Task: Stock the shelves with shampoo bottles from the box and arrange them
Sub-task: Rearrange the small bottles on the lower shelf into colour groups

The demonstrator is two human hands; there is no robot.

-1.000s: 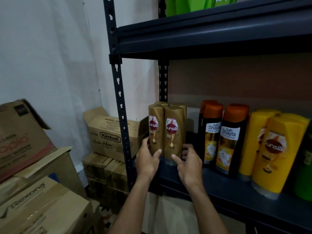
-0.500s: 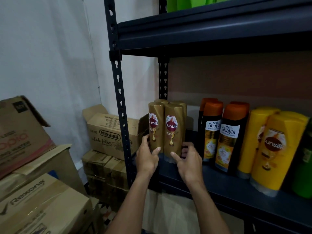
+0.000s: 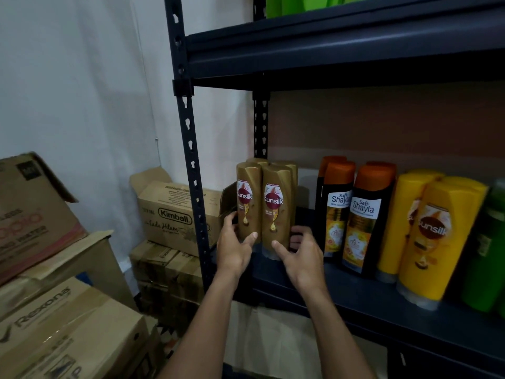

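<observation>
Several gold Sunsilk shampoo bottles stand upright in a tight cluster at the left end of the dark shelf [image 3: 355,299]. My left hand [image 3: 235,247] grips the front left gold bottle [image 3: 247,203] low down, thumb across its front. My right hand [image 3: 300,255] holds the front right gold bottle [image 3: 276,206] at its base, thumb in front and fingers curled behind. To the right stand black Safi Shayla bottles [image 3: 363,217] with orange caps, then yellow Sunsilk bottles [image 3: 434,236].
A green bottle [image 3: 486,255] stands at the far right, and green items sit on the upper shelf [image 3: 328,36]. The rack's upright post [image 3: 191,160] rises left of my hands. Stacked cardboard boxes, including Kimball [image 3: 175,214] and Rexona [image 3: 62,324], fill the floor at left.
The hands and gold bottles have barely moved; both hands keep their hold low on the front two bottles. The view has shifted slightly.
</observation>
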